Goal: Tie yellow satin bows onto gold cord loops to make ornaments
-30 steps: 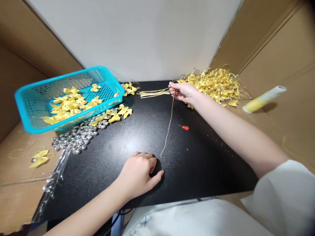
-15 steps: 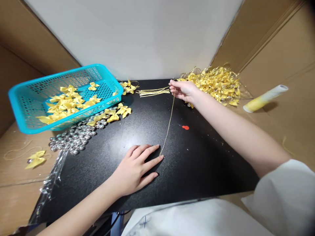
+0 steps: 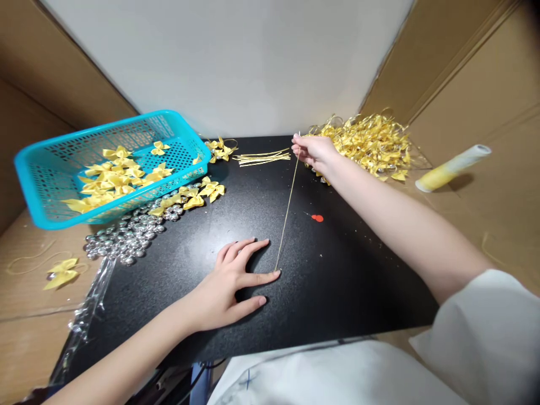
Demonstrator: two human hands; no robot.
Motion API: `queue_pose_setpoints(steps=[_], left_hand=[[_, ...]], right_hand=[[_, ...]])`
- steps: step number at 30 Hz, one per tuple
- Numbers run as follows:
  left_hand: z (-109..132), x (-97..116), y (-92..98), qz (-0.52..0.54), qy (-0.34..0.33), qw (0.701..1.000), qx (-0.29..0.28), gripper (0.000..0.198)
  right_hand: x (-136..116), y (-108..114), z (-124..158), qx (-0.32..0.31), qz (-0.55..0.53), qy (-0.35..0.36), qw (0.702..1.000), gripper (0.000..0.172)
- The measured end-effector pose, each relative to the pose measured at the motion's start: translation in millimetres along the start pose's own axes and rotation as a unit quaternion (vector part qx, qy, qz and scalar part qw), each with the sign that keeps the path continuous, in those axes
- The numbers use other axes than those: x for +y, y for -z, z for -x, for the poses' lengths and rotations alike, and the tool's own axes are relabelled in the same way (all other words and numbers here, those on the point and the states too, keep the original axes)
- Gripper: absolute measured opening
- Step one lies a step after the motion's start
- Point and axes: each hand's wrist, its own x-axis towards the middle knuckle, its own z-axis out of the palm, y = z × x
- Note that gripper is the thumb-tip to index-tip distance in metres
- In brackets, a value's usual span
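My left hand (image 3: 230, 284) lies on the black tabletop (image 3: 337, 281) with its fingers spread. Its index fingertip rests on the lower end of a thin gold cord (image 3: 287, 211). From there the cord runs up, straight and taut, to my right hand (image 3: 314, 152), whose fingers are pinched around its upper end above the table. Left of the right hand lies a small bundle of cut gold cords (image 3: 264, 158). Behind it is a heap of yellow bows with cord loops (image 3: 371, 140). A needle-like piece with a red head (image 3: 317, 218) lies between the hands.
A turquoise basket (image 3: 31, 194) holding yellow bows (image 3: 113, 179) stands at the left. Beside it are silver bells or beads (image 3: 126, 239) and loose bows (image 3: 212, 189). A yellow-white roll (image 3: 453, 169) lies far right, and a single corded bow (image 3: 62, 274) lies far left.
The cord has gone from slightly bowed to straight. My left hand's fingers have spread wider, the middle finger moving away from the cord. My right hand has barely moved.
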Motion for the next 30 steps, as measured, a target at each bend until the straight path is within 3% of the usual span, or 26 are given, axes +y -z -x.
queue_pose_setpoints(steps=[8, 14, 20, 24, 30], left_hand=[[-9, -11, 4.0, 0.003, -0.039, 0.999, -0.017, 0.043], [-13, -16, 3.9, -0.007, -0.072, 0.997, -0.031, 0.041], [-11, -20, -0.2, -0.027, -0.115, 0.992, -0.036, 0.046], [-9, -21, -1.9, -0.042, -0.144, 0.988, -0.039, 0.047], [-9, -21, 0.1, -0.047, -0.137, 0.988, -0.059, 0.05]], right_hand=[[-6, -36, -2, 0.019, -0.006, 0.039, 0.999, 0.021], [-13, -57, -4, 0.008, 0.015, 0.01, 1.0, 0.022], [-16, -52, -3, -0.005, 0.029, -0.043, 0.999, 0.022], [-18, -44, -1, -0.003, 0.032, -0.036, 0.999, 0.026], [-26, -36, 1, -0.026, 0.031, -0.051, 0.998, 0.026]])
